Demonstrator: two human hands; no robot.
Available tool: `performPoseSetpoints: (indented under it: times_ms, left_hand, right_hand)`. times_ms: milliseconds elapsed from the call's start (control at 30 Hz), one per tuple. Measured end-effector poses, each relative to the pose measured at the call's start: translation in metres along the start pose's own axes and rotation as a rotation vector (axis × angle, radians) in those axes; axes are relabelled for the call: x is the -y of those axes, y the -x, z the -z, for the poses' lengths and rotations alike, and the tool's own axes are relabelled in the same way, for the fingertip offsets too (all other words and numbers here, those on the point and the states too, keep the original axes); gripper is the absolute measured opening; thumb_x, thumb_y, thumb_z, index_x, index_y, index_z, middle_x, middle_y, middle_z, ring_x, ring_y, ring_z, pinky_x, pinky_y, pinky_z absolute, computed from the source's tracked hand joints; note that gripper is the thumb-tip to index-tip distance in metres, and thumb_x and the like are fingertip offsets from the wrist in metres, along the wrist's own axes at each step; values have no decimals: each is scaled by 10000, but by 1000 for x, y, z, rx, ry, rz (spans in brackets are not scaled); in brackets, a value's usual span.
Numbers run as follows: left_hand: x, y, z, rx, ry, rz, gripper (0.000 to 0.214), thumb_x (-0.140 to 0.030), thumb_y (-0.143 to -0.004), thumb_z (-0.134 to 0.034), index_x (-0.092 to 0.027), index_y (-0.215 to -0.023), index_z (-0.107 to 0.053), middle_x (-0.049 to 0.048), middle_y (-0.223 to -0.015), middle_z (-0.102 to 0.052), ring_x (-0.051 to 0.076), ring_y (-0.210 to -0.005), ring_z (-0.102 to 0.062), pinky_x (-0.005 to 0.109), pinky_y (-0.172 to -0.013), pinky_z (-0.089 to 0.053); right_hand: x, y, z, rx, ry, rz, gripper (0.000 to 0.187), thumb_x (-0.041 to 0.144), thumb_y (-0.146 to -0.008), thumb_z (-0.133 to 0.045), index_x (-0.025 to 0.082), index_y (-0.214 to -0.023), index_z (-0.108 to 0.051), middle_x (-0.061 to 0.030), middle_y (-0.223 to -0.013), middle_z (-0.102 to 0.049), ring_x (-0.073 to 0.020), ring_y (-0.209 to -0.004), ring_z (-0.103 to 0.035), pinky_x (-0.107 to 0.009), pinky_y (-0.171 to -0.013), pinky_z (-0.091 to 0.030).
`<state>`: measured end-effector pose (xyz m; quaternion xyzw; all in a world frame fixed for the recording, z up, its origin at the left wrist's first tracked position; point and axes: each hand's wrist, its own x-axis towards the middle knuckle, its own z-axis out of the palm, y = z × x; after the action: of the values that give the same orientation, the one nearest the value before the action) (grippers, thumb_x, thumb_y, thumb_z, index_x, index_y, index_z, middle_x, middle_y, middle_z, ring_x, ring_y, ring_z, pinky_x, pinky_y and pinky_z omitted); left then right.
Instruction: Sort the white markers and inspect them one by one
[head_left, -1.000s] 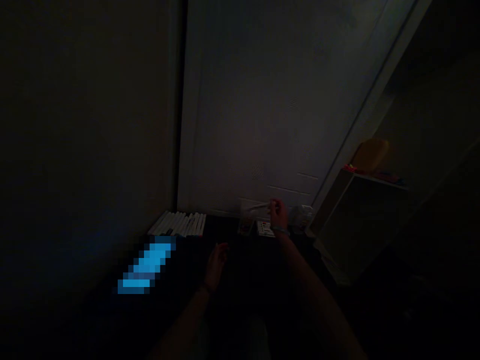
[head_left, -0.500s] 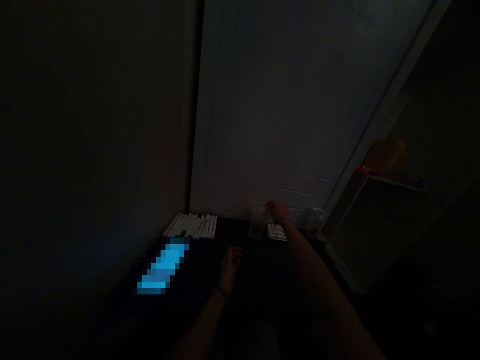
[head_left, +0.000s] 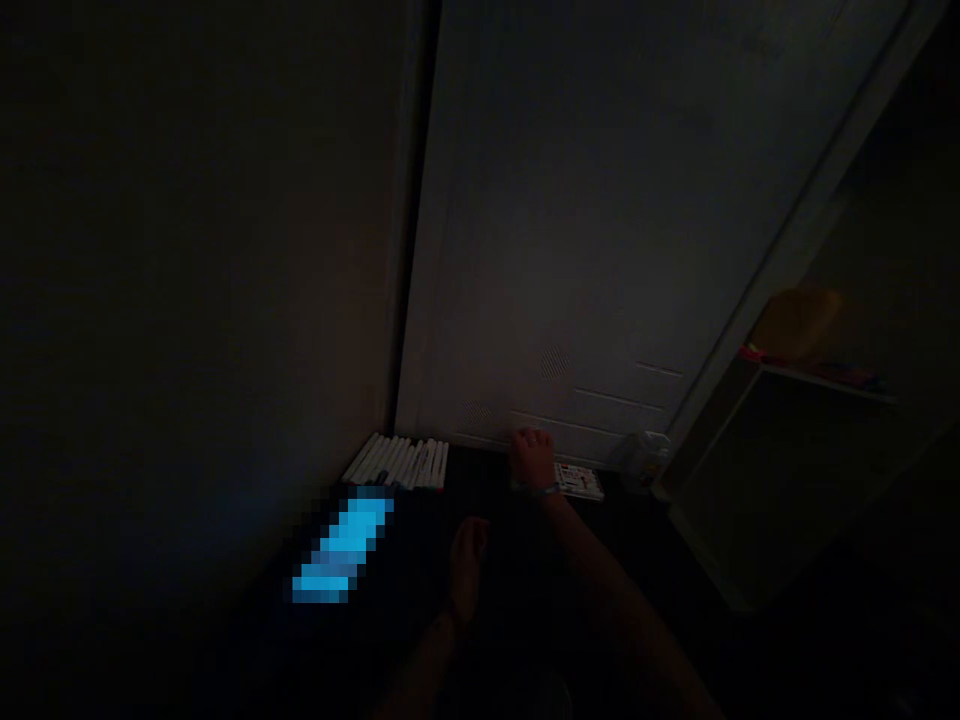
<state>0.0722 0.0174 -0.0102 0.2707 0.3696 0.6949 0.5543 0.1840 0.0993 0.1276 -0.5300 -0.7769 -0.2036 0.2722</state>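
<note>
The scene is very dark. My right hand (head_left: pixel 534 458) is at the back of the dark tabletop, its fingers bent downward where a clear container stood; the hand hides what is under it. Just right of that wrist lies a flat white pack with printed markings (head_left: pixel 579 481). My left hand (head_left: pixel 469 550) hovers nearer to me over the table, its fingers loosely bent and nothing visible in them. To its upper left, a row of white markers (head_left: pixel 401 462) lies side by side.
A brightly lit blue, pixelated screen (head_left: pixel 345 545) lies at the left, below the markers. A clear container (head_left: pixel 646 460) stands at the back right. Behind the table rises a pale panel (head_left: pixel 585 220). At the right is a shelf unit (head_left: pixel 757 470) with a yellow item (head_left: pixel 796 322) on top.
My right hand has come down from above the clear container and now covers its place. The view has shifted, so everything appears slightly lower and further right. My left hand stays near the same spot.
</note>
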Motion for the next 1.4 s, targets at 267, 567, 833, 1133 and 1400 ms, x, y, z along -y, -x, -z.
performPoseSetpoints:
  times_ms: [267, 567, 833, 1133, 1400]
  left_hand:
    - [-28, 25, 28, -265, -172, -163, 335, -509, -711, -473, -180, -725, -532, -8, -677, -512, 116, -617, -476, 237, -589, -388]
    - [-29, 34, 18, -91, -305, -156, 348, -514, -730, -478, -169, -716, -527, -5, -685, -507, 115, -630, -463, 219, -600, -388]
    - [-20, 30, 21, -166, -242, -51, 364, -489, -713, -514, -185, -913, -539, 33, -846, -567, 152, -756, -528, 248, -671, -412]
    - [-28, 28, 15, -20, -345, -178, 336, -502, -754, -448, -174, -699, -495, -36, -619, -426, 88, -548, -390, 195, -512, -332]
    - [-30, 27, 11, -84, -547, -323, 335, -473, -779, -400, -199, -940, -504, 30, -881, -541, 149, -791, -512, 250, -713, -400]
  right_hand:
    - [72, 25, -86, 281, -306, 139, 354, 272, -837, -415, 253, -1190, -429, -51, -1104, -476, -164, -970, -457, -279, -801, -364]
    - [87, 22, -119, 383, -275, -183, 310, 379, -882, -306, 318, -1158, -434, -31, -1059, -479, -142, -874, -535, -253, -708, -382]
    - [85, 19, -117, 473, -185, -109, 261, 400, -843, -370, 264, -1032, -487, -30, -1004, -524, -153, -833, -558, -247, -666, -393]
    - [56, 45, -93, 426, -359, -164, 270, 217, -848, -357, 206, -1090, -476, -79, -944, -587, -171, -817, -571, -274, -704, -405]
    - [9, 137, -41, 115, -1106, -441, 289, 402, -805, -418, 205, -934, -586, -20, -855, -607, -161, -775, -546, -257, -689, -423]
